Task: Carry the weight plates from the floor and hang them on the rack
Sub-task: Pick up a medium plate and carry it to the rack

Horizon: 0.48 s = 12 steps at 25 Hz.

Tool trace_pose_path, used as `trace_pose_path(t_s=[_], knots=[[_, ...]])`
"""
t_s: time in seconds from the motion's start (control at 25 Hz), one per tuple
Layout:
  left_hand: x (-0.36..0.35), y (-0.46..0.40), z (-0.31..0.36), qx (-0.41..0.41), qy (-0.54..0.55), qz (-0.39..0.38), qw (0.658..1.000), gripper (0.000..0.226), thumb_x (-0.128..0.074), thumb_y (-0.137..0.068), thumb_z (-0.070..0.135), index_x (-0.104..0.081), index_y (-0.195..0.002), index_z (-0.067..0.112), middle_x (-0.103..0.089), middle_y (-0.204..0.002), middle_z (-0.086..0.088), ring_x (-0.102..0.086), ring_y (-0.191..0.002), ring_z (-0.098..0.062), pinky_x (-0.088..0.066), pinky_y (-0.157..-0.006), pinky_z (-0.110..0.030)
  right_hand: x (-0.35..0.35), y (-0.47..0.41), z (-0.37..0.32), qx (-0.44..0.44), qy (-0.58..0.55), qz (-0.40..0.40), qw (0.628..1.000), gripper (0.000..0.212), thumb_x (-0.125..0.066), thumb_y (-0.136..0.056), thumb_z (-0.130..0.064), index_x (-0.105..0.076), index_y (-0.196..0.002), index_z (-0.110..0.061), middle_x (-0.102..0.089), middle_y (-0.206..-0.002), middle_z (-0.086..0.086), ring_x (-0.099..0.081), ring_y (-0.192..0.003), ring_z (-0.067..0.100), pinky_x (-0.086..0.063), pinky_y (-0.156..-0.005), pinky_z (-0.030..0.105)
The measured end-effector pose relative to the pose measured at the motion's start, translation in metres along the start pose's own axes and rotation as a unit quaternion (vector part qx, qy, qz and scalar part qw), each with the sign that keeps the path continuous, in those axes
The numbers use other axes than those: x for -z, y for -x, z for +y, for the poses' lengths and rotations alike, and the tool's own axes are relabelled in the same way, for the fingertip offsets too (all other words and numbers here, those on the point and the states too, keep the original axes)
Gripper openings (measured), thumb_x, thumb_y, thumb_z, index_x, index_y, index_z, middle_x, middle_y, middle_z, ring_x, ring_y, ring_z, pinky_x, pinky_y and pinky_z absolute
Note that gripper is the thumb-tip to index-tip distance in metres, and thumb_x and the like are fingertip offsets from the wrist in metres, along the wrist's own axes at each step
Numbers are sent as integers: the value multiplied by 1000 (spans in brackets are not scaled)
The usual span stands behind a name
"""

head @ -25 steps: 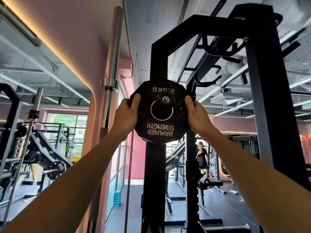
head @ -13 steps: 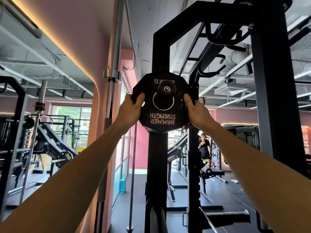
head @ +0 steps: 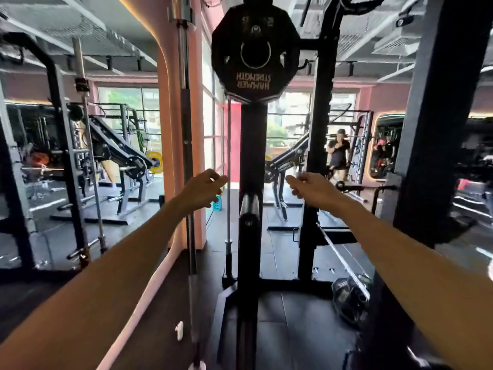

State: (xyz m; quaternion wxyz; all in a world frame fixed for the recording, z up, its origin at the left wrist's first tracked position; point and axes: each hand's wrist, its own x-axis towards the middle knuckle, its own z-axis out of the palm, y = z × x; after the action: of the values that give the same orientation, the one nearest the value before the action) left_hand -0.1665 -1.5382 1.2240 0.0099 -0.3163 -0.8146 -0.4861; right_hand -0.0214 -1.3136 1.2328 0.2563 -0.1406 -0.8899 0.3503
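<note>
Ahead of you stands the black rack, its central post running from the floor up past the top of the view, with a second black post just to its right and a thick black column at the right edge. High on the central post hangs the weight plate, a black many-sided disc with a white ring at its middle and the words HAMMER STRENGTH upside down on its lower part; it sits on a peg whose end shows through the hole near the top. A second black plate lies on the floor at the lower right, near the rack's base and partly behind a slanting metal bar. A steel barbell stands upright just left of the rack, against the pink wall. Further back, other gym machines fill the left side, and a person in dark clothes stands well beyond the rack by the windows. Your left hand and right hand are held out well below the plate, one on each side of the central post and apart from it. Both hold nothing, their fingers loosely curled, and neither touches the plate or the rack.
</note>
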Motion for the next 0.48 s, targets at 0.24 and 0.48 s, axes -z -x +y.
trace_pose_path(t_s=[0.24,0.48], knots=[[-48,117,-96,70,-127,-104,984,18,-67,-89,39,-65,-96,23,-70,-93,-2,-66,-90,-21,-48,-80,-30,-63,111,76,-101,54,-106,988,28,-61,-92,-43,-60,-87,-15,-59,-86,2,-53,-80,20,-37,-72,26],[-93,236,-185,161,-140,-189,958,23,-69,-87,34,-68,-102,17,-70,-95,-1,-62,-92,-17,-48,-90,-31,-134,225,142,-186,37,-154,970,27,-63,-92,-39,-61,-93,-12,-59,-78,2,-54,-70,18,-42,-63,28]])
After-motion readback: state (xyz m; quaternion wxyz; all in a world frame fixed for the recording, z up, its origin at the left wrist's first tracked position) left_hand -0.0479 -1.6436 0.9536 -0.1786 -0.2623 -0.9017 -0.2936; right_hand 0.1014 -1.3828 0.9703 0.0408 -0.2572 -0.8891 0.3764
